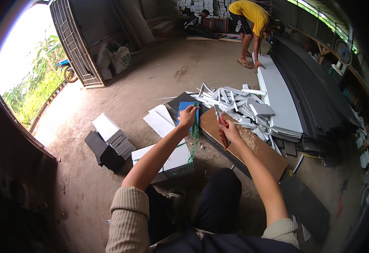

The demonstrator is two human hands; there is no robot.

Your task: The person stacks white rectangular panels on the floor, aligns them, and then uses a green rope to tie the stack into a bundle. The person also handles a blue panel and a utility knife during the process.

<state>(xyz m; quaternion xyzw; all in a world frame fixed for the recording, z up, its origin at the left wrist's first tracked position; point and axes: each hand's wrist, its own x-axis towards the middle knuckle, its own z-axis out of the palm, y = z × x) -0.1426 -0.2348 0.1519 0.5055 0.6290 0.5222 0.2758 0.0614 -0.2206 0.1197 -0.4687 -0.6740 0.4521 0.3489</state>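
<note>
My left hand point(187, 115) is closed in a pinch on green plastic twine point(194, 134), whose loose strands hang toward a bundle of white boards point(159, 157). Green bands cross this bundle, which lies just in front of my knees. In my right hand point(231, 130) is a red-handled tool point(223, 137) with a grey, blade-like end pointing up and away from me; its exact kind is not clear. Behind my left hand lies a blue panel point(186, 109). Under my right hand is a brown board point(273, 159), partly strewn with pale shavings.
Grey and white offcuts point(231, 100) lie heaped beyond my hands. To the left stand stacked white and dark blocks point(112, 137). A person in a yellow shirt point(252, 17) bends over long pale panels point(279, 95), with long dark sheets point(315, 92) beside them. Another person point(201, 17) is at the back.
</note>
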